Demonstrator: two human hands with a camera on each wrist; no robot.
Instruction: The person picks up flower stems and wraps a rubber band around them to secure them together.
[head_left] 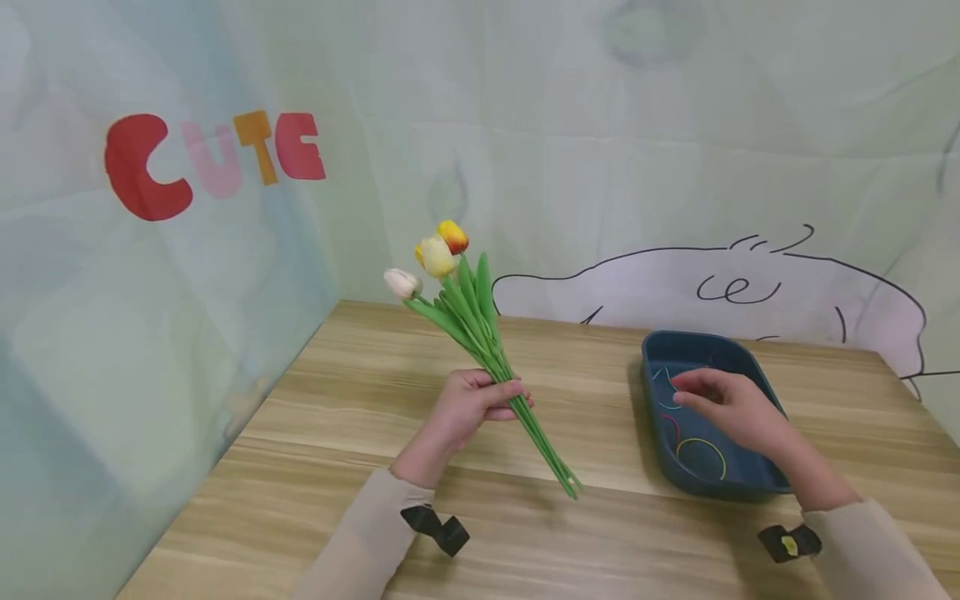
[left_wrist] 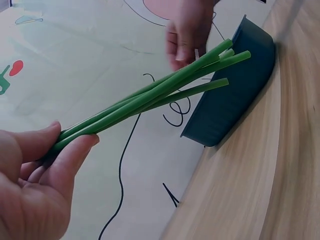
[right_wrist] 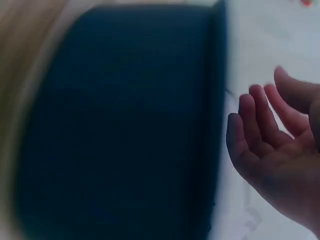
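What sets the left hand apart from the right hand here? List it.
The left hand grips the bunch of tulips by the green stems, fingers curled round them; the right hand holds nothing, fingers relaxed. The left hand is over the bare wooden table; the right hand hovers over the blue tray of coloured rubber bands. Both wear beige sleeves.

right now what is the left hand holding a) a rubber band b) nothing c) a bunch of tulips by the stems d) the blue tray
c: the left hand grips the green stems of the tulips, while the right hand hovers over the blue tray.
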